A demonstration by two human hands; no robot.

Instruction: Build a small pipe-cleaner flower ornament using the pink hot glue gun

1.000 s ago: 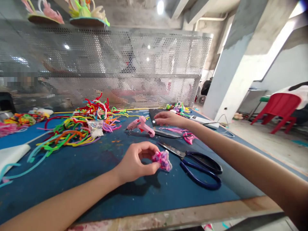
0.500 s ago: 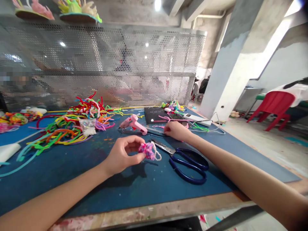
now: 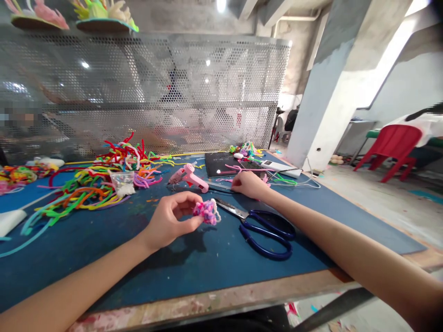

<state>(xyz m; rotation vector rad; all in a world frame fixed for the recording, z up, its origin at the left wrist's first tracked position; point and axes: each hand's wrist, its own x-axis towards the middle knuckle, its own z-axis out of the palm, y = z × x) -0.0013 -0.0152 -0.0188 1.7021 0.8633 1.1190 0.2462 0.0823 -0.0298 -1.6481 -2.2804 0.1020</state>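
Note:
My left hand [image 3: 169, 213] pinches a small pink and purple fuzzy pipe-cleaner piece [image 3: 205, 212] with a loop of white beads on its right side, held a little above the table. My right hand [image 3: 249, 184] rests farther back on the table with its fingers curled down. A thin translucent strip [image 3: 221, 185] ends at its fingertips, and whatever the fingers hold is hidden. A pink glue gun [image 3: 190, 176] lies left of that hand. Scissors with dark blue handles [image 3: 266, 249] lie between my forearms, blades slightly parted and pointing up-left.
A pile of colourful pipe cleaners [image 3: 86, 184] covers the left, with a clear bag of white bits [image 3: 123, 183] on it. Behind my right hand are a black mat [image 3: 214, 166], a white power strip [image 3: 282, 168] and cables. A perforated metal screen [image 3: 145, 92] stands at the back.
The beaded pipe-cleaner piece has turned slightly in my left hand, its bead loop now closer in and less spread out. My right hand has hardly moved; the view shifted slightly.

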